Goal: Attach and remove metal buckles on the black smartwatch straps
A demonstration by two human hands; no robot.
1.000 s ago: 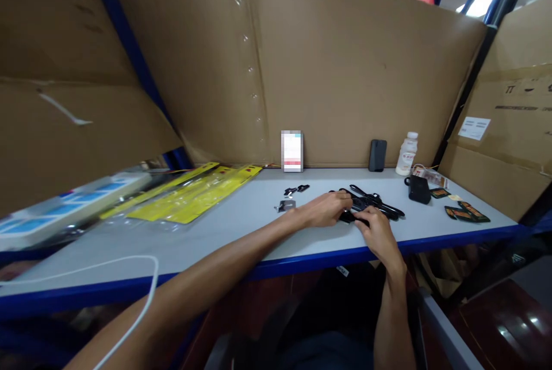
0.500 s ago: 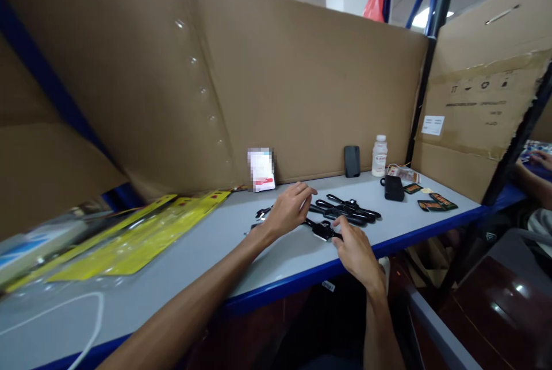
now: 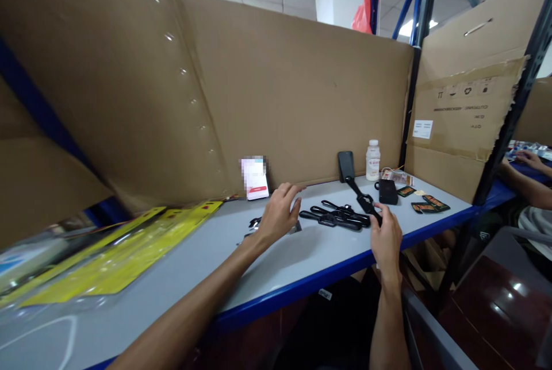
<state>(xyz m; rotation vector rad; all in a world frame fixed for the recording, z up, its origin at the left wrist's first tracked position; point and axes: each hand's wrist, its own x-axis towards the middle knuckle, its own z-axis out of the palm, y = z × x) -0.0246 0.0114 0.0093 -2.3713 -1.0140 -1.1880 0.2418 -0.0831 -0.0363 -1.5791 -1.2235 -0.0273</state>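
Note:
My right hand (image 3: 385,236) holds a black strap (image 3: 361,198) lifted off the grey bench (image 3: 302,255), its far end pointing up and away. Several more black straps (image 3: 334,216) lie in a loose pile just left of that hand. My left hand (image 3: 279,215) hovers with spread fingers over small black parts (image 3: 255,222) at the pile's left side, holding nothing.
Yellow packets (image 3: 125,243) lie at the left. A white card (image 3: 254,178), a dark phone (image 3: 345,165), a white bottle (image 3: 372,160), a black box (image 3: 387,191) and small labels (image 3: 425,203) stand near the cardboard back wall. Another person's hand (image 3: 528,158) works at the far right.
My right hand has picked one strap out of the pile and raised it to the right. My left hand has drawn away from the pile to the left. The view has turned right.

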